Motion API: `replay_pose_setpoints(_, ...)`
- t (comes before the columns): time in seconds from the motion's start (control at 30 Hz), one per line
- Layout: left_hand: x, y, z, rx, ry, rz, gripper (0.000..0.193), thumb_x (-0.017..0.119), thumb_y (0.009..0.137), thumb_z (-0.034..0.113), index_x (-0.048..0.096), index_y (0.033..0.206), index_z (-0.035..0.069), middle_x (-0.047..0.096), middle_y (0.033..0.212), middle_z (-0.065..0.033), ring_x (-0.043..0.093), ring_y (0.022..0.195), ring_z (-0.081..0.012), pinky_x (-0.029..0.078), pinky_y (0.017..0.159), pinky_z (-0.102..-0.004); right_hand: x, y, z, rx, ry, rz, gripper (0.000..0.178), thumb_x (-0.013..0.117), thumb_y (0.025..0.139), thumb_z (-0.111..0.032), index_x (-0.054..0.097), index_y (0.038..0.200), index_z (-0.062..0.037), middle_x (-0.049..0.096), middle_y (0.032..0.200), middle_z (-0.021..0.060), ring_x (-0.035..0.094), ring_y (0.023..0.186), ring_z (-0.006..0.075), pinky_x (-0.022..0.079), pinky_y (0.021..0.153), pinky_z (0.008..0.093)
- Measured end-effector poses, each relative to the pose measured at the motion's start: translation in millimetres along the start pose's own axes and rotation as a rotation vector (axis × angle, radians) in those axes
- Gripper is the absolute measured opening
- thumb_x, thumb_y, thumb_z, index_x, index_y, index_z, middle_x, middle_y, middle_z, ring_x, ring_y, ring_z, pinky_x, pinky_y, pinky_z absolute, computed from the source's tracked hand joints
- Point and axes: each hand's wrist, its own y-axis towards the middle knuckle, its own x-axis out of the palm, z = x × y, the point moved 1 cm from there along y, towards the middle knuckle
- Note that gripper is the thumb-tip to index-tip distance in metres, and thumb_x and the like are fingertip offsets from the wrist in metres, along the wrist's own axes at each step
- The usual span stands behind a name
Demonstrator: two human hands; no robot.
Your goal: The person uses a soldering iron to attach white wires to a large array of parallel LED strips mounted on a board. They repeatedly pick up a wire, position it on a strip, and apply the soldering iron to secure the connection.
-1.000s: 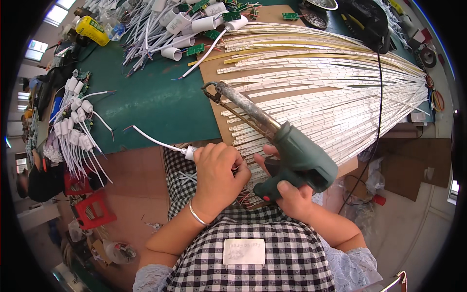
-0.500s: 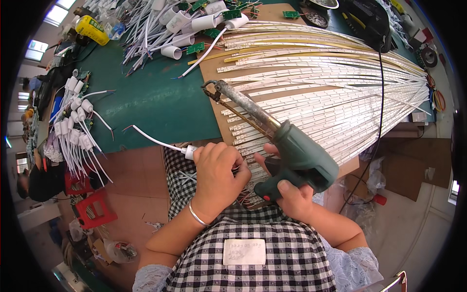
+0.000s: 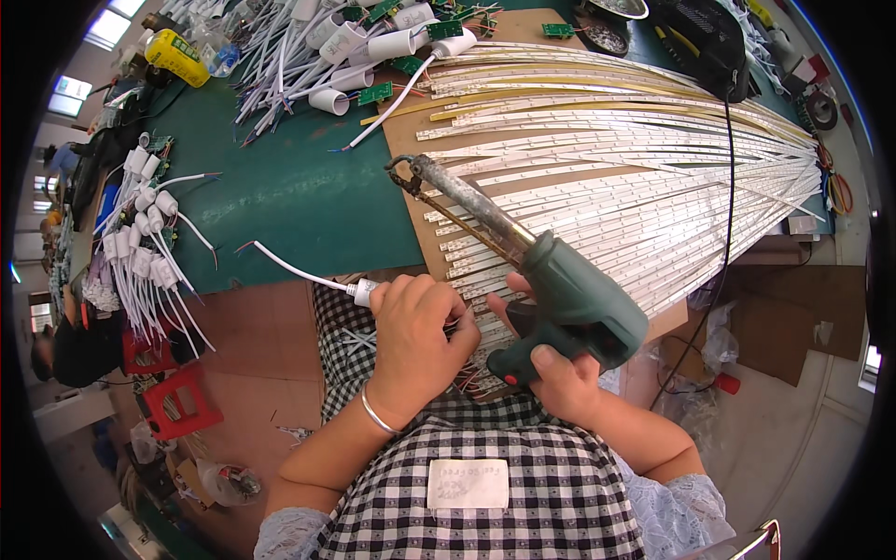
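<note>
Head view: soldering gun [image 3: 565,278], long axis diagonal, pointing up-left.

Hidden are one end of the white connector [image 3: 362,293], under the left hand [image 3: 417,329], and part of the right hand [image 3: 567,385], behind the soldering gun [image 3: 595,303]; cut off above, the heaped white cables [image 3: 280,86]; too blurred to read, the apron label [image 3: 469,483].

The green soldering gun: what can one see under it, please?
Under the soldering gun, held in the right hand, white LED strips show on a brown board. What lies directly behind the gun is covered.
</note>
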Motion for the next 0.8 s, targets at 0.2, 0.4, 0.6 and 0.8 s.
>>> replay_pose_setpoints(0.2,0.0,-0.5,-0.6,0.0,-0.002,-0.005,0.021,0.069,0.064,0.006,0.05,0.071,0.011,0.048,0.071,-0.0041,0.049,0.075,-0.0265,0.032,0.073,-0.0393,0.0,-0.3,0.7,0.003,-0.002,0.0,0.075,0.063,0.087,-0.024,0.021,0.146,-0.0047,0.032,0.145,0.0185,0.037,0.133,0.0328,0.028,0.113,0.0513)
replay_pose_setpoints(0.4,-3.4,-0.8,1.4,0.006,-0.018,0.007,0.019,0.07,0.067,0.005,0.054,0.076,0.011,0.05,0.072,-0.0027,0.049,0.073,-0.0241,0.032,0.074,-0.0371,0.6,-0.2,0.4,0.002,-0.001,0.004,0.075,0.062,0.087,-0.023,0.021,0.146,-0.0046,0.032,0.145,0.0191,0.037,0.133,0.034,0.028,0.113,0.0513)
replay_pose_setpoints(0.6,-6.8,-6.2,-4.2,0.072,-0.062,0.033,0.018,0.072,0.068,0.005,0.058,0.078,0.01,0.056,0.076,-0.0021,0.053,0.078,-0.023,0.032,0.079,-0.0361,-1.6,-0.2,2.6,-0.016,-0.012,-0.02,0.073,0.061,0.087,-0.02,0.021,0.146,-0.0044,0.032,0.145,0.0193,0.036,0.133,0.0351,0.027,0.113,0.051)
replay_pose_setpoints(0.8,-10.8,-3.6,-2.0,0.073,-0.072,0.0,0.015,0.07,0.069,0.005,0.059,0.077,0.011,0.057,0.077,-0.0016,0.054,0.08,-0.0226,0.031,0.08,-0.0364,-2.7,-0.8,3.0,-0.011,-0.023,-0.024,0.073,0.06,0.087,-0.019,0.02,0.146,-0.0039,0.031,0.145,0.0194,0.036,0.134,0.0357,0.027,0.113,0.0508)
